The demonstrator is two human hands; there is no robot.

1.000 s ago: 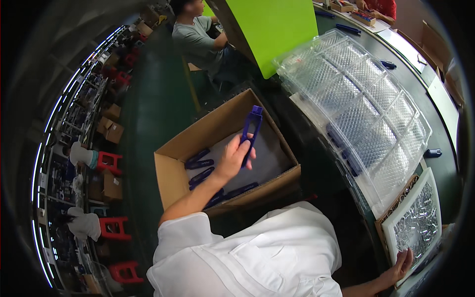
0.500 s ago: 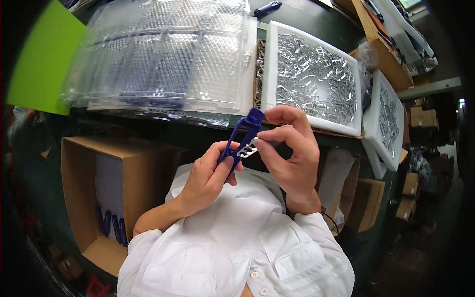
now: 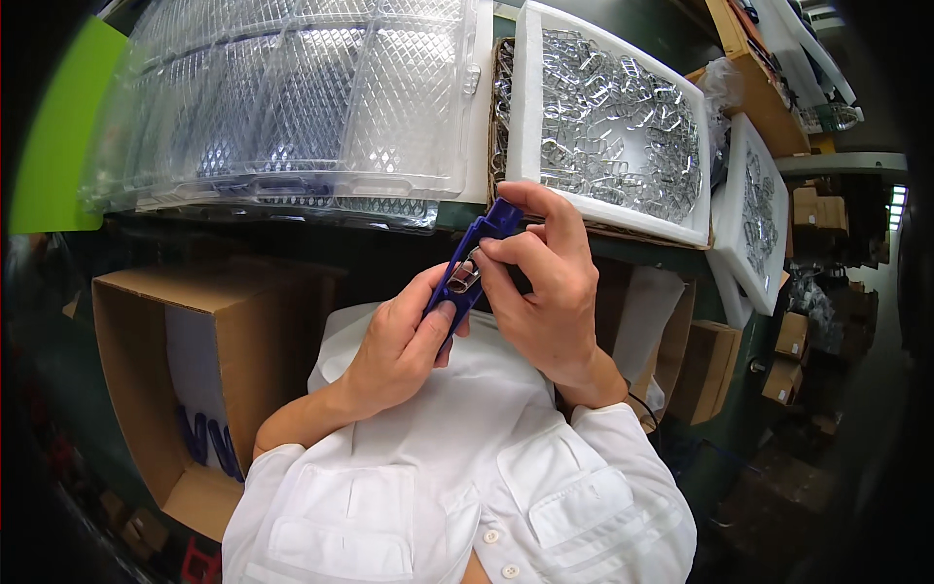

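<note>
Raised slightly closer, the long blue plastic clip [image 3: 474, 265] is clamped by the left hand [image 3: 404, 341] low on its upward-slanting axis, while the right hand [image 3: 545, 282] is pinched on its top and on the small metal spring piece [image 3: 464, 277].

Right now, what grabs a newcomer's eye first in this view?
Dead centre, the left hand and right hand hold a blue plastic part between them, with a small metal clip at its middle. Above right, a white tray heaped with shiny metal clips sits on the bench; above left lies a stack of clear blister trays. At lower left, an open cardboard box holds more blue parts.
</note>
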